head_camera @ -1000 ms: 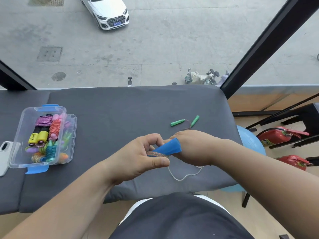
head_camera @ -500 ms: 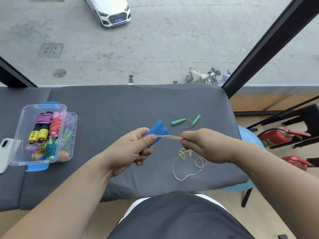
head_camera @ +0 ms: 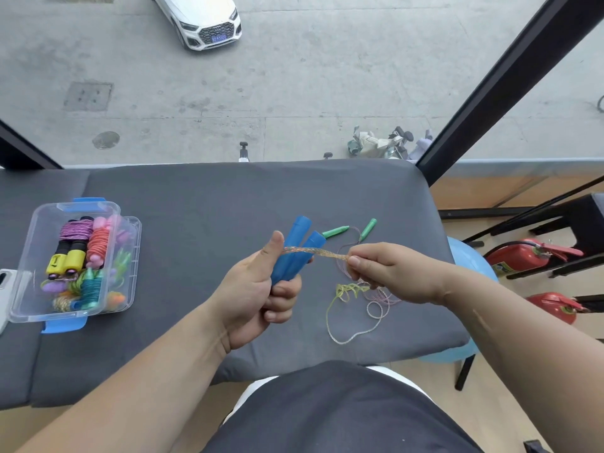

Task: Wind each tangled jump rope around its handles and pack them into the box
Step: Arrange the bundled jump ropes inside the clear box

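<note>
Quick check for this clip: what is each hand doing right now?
Left hand: closed around the two blue handles, thumb pressing the rope on them.
Right hand: pinching the rope, pulled taut.

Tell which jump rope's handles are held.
The blue-handled rope: the left hand grips both handles, while the green-handled rope lies loose on the grey pad.

Two blue handles (head_camera: 292, 259) tilt up-right side by side, their glittery rope (head_camera: 327, 254) stretched taut rightward; the clear box (head_camera: 26, 273) at left holds wound ropes (head_camera: 73, 232).
</note>
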`<state>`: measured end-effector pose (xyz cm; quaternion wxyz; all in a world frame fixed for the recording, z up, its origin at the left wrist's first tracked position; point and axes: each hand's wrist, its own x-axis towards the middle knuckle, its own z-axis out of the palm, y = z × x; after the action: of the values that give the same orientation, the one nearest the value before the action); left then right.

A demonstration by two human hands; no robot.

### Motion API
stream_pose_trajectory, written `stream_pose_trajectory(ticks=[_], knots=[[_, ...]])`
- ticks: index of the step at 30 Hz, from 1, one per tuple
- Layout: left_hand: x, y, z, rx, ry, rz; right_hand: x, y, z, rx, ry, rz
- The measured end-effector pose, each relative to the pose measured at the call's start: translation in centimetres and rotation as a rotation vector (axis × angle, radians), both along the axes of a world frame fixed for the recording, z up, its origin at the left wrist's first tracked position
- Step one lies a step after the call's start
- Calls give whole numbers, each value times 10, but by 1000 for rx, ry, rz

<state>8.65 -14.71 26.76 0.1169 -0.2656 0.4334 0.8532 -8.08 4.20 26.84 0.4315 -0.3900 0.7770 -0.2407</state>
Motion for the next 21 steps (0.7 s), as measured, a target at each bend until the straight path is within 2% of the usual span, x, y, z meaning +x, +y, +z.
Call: stream_pose_trajectory(ticks=[4,6,12,15,17,19,21], knots=[[-5,-1,-5,-54,-52,30,0,-5,-1,51,93,-63],[-4,-4,-7,-124,-14,-17,0,-8,-1,71,136,-55],[2,-8,-4,-357,82,-427,-3,-19,8,197,152,167],[2,-9,-2,-655,60,-665,-4,-32,21,210,220,264],[0,-7,-3,-865,50,-747,2,-41,27,213,291,306],[-4,-6,-4,-1013,20,-753,11,-48,32,199,369,308],[-7,-7,-6,-1098,-7,-669,20,-50,34,166,448,272]])
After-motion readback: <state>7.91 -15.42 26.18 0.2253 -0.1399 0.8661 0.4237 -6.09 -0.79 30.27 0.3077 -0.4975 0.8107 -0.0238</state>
